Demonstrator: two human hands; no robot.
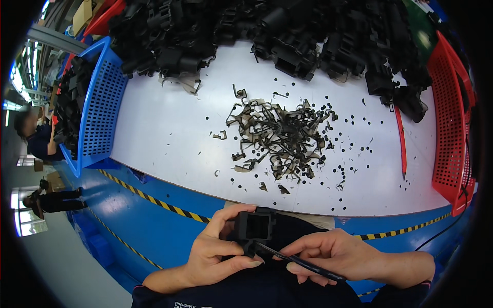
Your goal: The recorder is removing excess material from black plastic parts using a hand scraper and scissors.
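In my left hand [215, 251] is a black moulded plastic part [257, 226] with a square opening, held up close to my body by thumb and fingers. My right hand [334, 254] is closed around a slim black-handled knife [313, 267]. The knife's thin tip meets the lower edge of the plastic part, near my left thumb. Both hands are just off the table's near edge. Beyond them, a pile of black plastic scraps [282, 133] lies on the white table [169, 138], with small round black bits scattered to its right.
Many black moulded parts [179, 56] are heaped along the table's far side. A blue basket [102, 97] of black parts stands left, a red basket [447, 118] right. A red slender tool [401, 143] lies near the red basket. Two other people are at the far left.
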